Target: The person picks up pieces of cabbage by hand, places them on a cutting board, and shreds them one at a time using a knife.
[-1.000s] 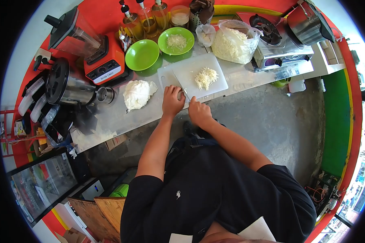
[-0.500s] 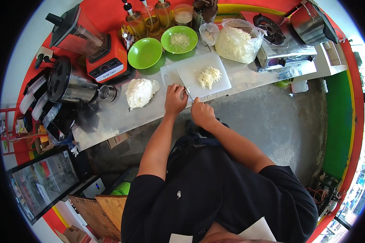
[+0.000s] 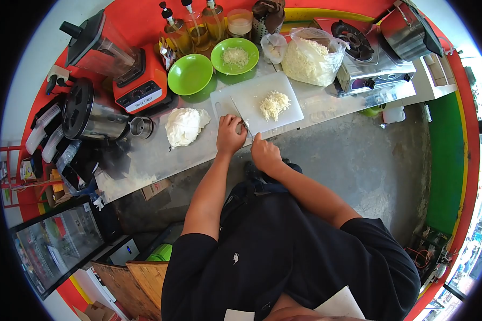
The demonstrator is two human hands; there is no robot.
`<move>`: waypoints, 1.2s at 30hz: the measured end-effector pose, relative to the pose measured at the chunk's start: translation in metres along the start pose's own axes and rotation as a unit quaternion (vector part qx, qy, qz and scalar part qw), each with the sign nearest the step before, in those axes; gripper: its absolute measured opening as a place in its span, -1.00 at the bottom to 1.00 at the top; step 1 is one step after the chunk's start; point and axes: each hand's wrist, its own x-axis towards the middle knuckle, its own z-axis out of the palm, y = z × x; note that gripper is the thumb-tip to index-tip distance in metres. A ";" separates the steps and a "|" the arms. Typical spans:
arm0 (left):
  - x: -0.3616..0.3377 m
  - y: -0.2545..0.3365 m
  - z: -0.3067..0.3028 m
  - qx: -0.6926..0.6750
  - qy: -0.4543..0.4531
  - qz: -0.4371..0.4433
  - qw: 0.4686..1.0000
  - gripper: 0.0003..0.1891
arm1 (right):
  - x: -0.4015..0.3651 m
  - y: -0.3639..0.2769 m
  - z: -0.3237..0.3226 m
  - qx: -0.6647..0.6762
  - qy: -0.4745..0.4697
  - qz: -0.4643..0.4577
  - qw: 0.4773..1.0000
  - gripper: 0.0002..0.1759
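A knife [image 3: 239,111] lies slantwise over the near left part of the white cutting board [image 3: 246,88], its blade pointing away from me. My right hand [image 3: 266,153] is closed round its handle at the board's front edge. Close beside the blade, my left hand [image 3: 231,134] has its fingers curled together over a small piece, mostly hidden, that I cannot make out. A heap of pale shreds [image 3: 275,105] rests on the right half of the board. To the left sits a crumpled white plastic bag [image 3: 186,127].
Behind the board stand a green bowl [image 3: 190,75] and a green plate [image 3: 219,55] with shreds. A bag of shreds [image 3: 311,64] leans by the gas stove [image 3: 377,80]. At left are a red blender [image 3: 139,91] and a steel pot [image 3: 104,117]. Oil bottles [image 3: 179,38] line the wall.
Both hands keep nearly the same place at the board's front edge, with the knife shifted only slightly. The whole view has moved a little.
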 end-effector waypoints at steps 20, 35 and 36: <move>0.000 0.002 -0.003 0.000 0.005 0.004 1.000 -0.88 | 0.001 -0.002 -0.004 -0.009 0.000 -0.012 1.000 -0.76; 0.000 0.000 -0.002 -0.004 0.008 0.012 1.000 -0.91 | -0.003 -0.004 0.001 -0.033 0.008 -0.007 0.999 -0.81; 0.000 0.001 -0.002 -0.002 0.014 0.011 1.000 -0.92 | -0.002 -0.004 0.001 -0.033 0.008 -0.006 0.999 -0.81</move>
